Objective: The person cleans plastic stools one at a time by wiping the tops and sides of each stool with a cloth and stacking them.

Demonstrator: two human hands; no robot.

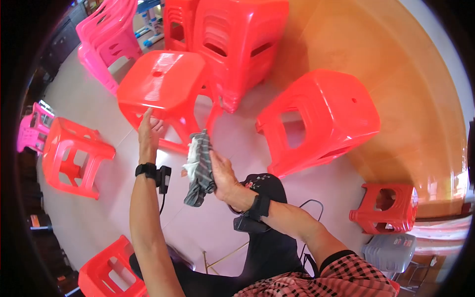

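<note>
In the head view, a red plastic stool (170, 81) with a small slot in its seat stands before me. My left hand (149, 129) is at its near seat edge, fingers partly stretched out, a fingertip at or touching the rim. Whether it bears on the stool, I cannot tell. My right hand (223, 173) is closed around a bunched grey striped cloth (202, 171), which shows white along its left side. The cloth hangs in the air below the stool's front leg. Both wrists wear black straps.
A stack of red stools (240, 39) stands behind. Another red stool (341, 109) is at the right, beside an orange-brown round tabletop (391, 59). More red stools (79, 153) stand left and lower right. Pink chairs (106, 39) are stacked at upper left. A black cable (321, 210) runs near my leg.
</note>
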